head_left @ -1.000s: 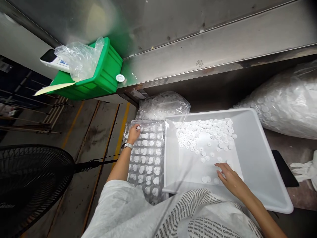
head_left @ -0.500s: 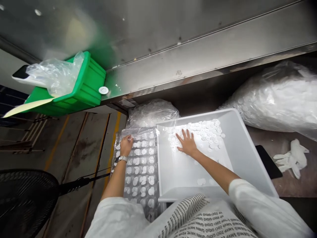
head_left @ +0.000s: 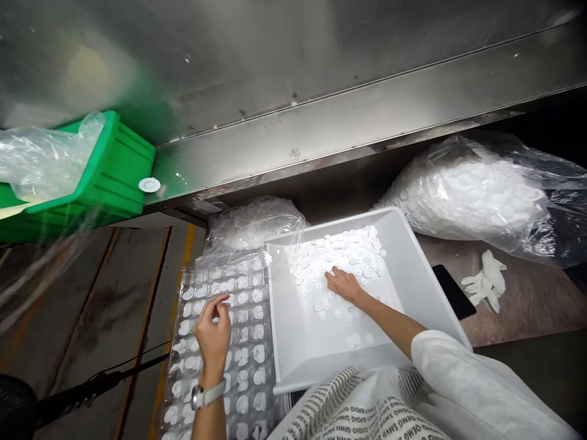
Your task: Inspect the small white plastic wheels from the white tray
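Now, our left hand (head_left: pixel 212 333) over the clear tray (head_left: pixel 183 293), fingers pinched, any hold unclear, our right hand (head_left: pixel 343 285) in the white bin (head_left: pixel 413 287), fingers curled among loose discs (head_left: pixel 339 256)

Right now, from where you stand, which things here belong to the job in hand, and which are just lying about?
Job in hand: left hand, right hand, white plastic bin, white discs, clear moulded tray.
Lying about: bagged discs, green crate, white gloves.
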Motion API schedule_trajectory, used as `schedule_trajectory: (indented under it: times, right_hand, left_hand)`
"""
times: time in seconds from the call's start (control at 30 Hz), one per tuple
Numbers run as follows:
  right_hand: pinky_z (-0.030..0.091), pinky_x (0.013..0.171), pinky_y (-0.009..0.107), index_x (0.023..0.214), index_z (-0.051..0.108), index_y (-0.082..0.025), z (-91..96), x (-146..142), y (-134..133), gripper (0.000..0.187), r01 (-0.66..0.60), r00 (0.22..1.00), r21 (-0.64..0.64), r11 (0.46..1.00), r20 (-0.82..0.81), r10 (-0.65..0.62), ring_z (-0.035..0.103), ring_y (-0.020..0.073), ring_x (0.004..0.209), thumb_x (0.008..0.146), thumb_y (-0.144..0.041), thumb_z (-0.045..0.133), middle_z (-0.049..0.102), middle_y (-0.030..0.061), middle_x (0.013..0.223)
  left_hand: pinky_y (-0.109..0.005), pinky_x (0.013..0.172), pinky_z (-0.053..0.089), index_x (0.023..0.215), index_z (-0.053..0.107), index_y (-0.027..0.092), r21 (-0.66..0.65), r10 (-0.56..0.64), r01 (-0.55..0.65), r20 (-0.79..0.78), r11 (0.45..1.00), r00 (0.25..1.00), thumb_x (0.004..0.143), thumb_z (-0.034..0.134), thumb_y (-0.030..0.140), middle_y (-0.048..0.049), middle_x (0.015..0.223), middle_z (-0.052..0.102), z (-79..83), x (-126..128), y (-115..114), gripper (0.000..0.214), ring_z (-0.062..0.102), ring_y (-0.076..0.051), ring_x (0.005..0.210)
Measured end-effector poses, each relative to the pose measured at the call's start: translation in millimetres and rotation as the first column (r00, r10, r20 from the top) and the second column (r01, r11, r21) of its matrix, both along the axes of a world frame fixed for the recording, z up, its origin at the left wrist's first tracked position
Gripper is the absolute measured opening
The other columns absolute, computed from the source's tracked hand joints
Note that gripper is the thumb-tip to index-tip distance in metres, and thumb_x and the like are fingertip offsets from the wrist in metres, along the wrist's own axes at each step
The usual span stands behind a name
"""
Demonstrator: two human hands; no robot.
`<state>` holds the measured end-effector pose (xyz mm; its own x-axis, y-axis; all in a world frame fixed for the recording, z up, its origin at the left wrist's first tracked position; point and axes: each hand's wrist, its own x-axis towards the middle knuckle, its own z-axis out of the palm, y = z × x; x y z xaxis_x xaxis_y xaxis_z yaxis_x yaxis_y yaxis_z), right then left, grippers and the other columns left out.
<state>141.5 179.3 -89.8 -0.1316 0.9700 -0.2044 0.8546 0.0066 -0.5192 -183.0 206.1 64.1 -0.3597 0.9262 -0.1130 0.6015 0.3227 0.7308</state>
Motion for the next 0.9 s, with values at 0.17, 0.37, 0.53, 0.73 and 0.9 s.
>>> schedule_trajectory:
  times: [0.17,0.37,0.53,0.73,0.9]
  right_hand:
    - [0.056,0.078,0.035,0.116,0.057,-0.015,30.9,25,-28,0.029,0.254,0.964,0.105,0.961,-0.103,-0.244,0.062,0.0175,0.091,0.096,-0.036,0.058,0.06,0.0069,0.11]
    - [0.054,0.084,0.038,0.115,0.058,-0.017,104.3,7,-65,0.027,0.277,0.949,0.295,0.914,-0.231,-0.213,0.06,0.0186,0.097,0.096,-0.036,0.057,0.059,0.0073,0.114]
    - [0.044,0.099,0.05,0.117,0.058,-0.017,157.5,13,-76,0.033,0.197,0.962,0.409,0.891,-0.257,-0.095,0.052,0.0255,0.116,0.094,-0.04,0.059,0.055,0.0089,0.124]
    - [0.038,0.105,0.054,0.129,0.052,-0.019,188.8,33,-91,0.038,0.202,0.934,0.43,0.88,-0.356,-0.04,0.046,0.0283,0.125,0.096,-0.038,0.056,0.049,0.0098,0.134]
    - [0.042,0.102,0.051,0.127,0.053,-0.021,200.1,35,-107,0.032,0.283,0.899,0.386,0.878,-0.425,-0.103,0.044,0.0278,0.126,0.097,-0.033,0.054,0.044,0.0095,0.138]
  left_hand:
    - [-0.041,0.084,0.054,0.118,0.057,0.016,-0.119,0.16,-0.118,0.46,0.986,0.873,0.091,0.055,0.039,-0.0084,0.117,0.061,-5.8,100,-38,0.035,0.061,-0.019,0.099]
    - [-0.042,0.084,0.054,0.117,0.058,0.016,-0.397,0.289,0.226,0.872,0.89,0.395,0.09,0.057,0.039,-0.0087,0.117,0.062,0.3,225,-62,0.036,0.062,-0.02,0.1]
    - [-0.041,0.085,0.054,0.118,0.058,0.017,-0.385,0.38,0.317,0.921,0.867,0.081,0.09,0.056,0.04,-0.0088,0.118,0.061,26.5,254,-67,0.036,0.062,-0.02,0.1]
    - [-0.042,0.085,0.053,0.117,0.058,0.016,-0.356,0.384,0.265,0.921,0.896,-0.063,0.09,0.056,0.04,-0.0084,0.117,0.062,52.7,247,-79,0.035,0.062,-0.019,0.099]
    - [-0.045,0.092,0.05,0.12,0.058,0.017,-0.328,0.37,0.298,0.924,0.896,-0.094,0.09,0.055,0.04,-0.0097,0.125,0.059,73.0,247,-91,0.037,0.06,-0.021,0.108]
